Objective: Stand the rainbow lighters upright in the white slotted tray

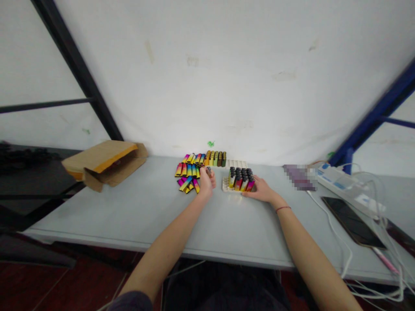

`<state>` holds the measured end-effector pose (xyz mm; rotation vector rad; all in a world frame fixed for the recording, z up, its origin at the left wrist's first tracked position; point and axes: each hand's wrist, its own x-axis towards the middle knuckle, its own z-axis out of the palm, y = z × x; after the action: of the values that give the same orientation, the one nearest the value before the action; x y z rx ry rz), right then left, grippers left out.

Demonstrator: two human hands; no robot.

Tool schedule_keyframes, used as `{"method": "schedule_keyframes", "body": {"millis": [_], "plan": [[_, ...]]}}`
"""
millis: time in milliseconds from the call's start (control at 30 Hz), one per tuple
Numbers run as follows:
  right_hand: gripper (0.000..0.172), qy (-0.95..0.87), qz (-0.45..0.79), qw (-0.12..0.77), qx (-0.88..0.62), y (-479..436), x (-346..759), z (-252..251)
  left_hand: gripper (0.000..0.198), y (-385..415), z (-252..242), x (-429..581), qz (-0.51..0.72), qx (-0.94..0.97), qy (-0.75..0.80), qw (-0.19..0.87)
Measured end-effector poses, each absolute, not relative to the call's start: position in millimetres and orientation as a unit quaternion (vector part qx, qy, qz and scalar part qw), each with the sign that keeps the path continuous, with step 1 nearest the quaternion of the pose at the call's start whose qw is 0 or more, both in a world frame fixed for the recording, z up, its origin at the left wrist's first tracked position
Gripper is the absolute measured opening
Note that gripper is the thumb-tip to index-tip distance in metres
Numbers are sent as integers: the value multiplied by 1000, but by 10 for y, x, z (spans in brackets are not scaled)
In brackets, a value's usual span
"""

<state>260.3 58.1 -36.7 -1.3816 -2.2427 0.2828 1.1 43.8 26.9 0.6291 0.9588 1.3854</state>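
My left hand (pixel 206 185) is closed beside a group of shiny multicoloured cases (pixel 189 169) lying in rows. A small dark bit shows at its fingertips, but the curled fingers hide what it belongs to. My right hand (pixel 262 190) grips the right end of a white tray (pixel 228 188), thumb along the near edge and fingers behind. Several black-topped lighters (pixel 241 181), with yellow, red and pink bodies, stand upright in that tray. Unfilled slots show at its left end. Behind my left hand, a block of orange to green cylinders (pixel 215 158) stands upright.
Another white slotted tray (pixel 237 164) lies by the wall. An open cardboard box (pixel 106 162) is at the left. To the right are a phone (pixel 353 221), a power strip (pixel 346 188), loose white cables (pixel 333 229) and a blurred purple item (pixel 300 177).
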Motion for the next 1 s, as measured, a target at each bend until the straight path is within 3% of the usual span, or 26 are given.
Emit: {"method": "schedule_keyframes", "body": {"millis": [200,333,433,533,767,1000], "plan": [[71,-823,103,233,-508,574,2595,-355,48,491,140,65,575,373,430,587],[73,-823,108,224,-511,580,2593,-359,29,522,22,60,551,571,436,424],[76,-821,103,224,-515,583,2588,-374,30,528,7,15,517,703,397,284],[77,-820,96,221,-519,582,2579,-382,27,517,76,-40,503,757,358,215],[78,-825,101,229,-506,577,2575,-362,25,473,238,-116,504,721,369,301],[69,-830,103,220,-503,561,2561,-325,24,490,169,-83,460,768,335,294]]}}
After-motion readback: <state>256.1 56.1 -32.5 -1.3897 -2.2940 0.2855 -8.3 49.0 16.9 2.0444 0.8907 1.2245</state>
